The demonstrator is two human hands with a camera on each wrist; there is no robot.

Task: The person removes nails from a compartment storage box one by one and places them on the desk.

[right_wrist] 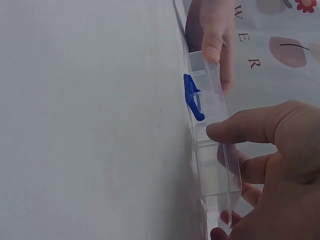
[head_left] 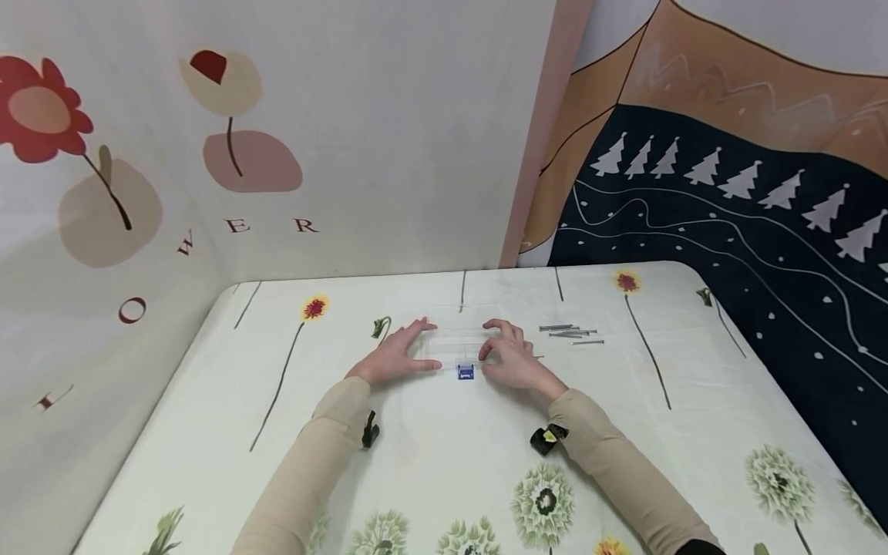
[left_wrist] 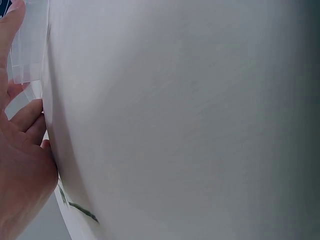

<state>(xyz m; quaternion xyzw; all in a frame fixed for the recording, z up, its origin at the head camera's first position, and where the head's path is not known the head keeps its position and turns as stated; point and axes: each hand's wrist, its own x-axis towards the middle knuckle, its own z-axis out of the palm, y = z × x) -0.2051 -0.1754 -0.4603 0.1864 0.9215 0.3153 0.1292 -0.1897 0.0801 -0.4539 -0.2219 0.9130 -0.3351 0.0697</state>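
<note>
A clear plastic box [head_left: 454, 338] with inner dividers lies on the table between both hands. On its front side a blue latch [head_left: 465, 372] angles away from the wall, clearest in the right wrist view. My left hand [head_left: 394, 356] holds the box's left end, thumb at the front edge and fingers reaching to the back. At the right end my right hand [head_left: 512, 359] grips it, the thumb [right_wrist: 220, 132] on the front wall close beside the latch and the other fingers bent around behind.
Several loose metal nails [head_left: 570, 333] lie in a small pile to the right of the right hand. A flower-printed cloth [head_left: 430, 462] covers the table. Printed fabric walls [head_left: 388, 154] rise behind it and at the sides.
</note>
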